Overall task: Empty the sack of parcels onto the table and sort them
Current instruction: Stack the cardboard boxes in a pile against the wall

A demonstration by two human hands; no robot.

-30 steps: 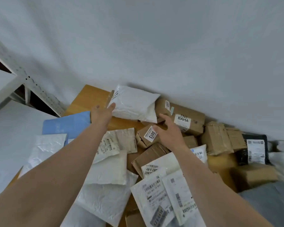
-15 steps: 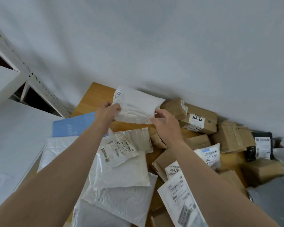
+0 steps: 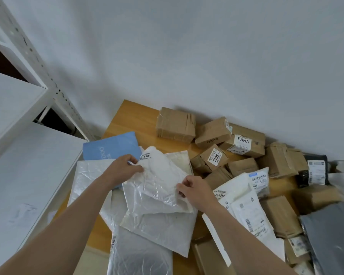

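white parcel (image 3: 159, 175), left hand (image 3: 123, 170), right hand (image 3: 195, 190)

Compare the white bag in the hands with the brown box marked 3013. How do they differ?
The white bag is soft, wrinkled plastic; the 3013 box is stiff brown cardboard. The left hand and the right hand grip the bag at its edges, over the white mailers; the box lies untouched among other brown boxes. The bag is flat and wide, the box blocky. Both carry a white printed label.
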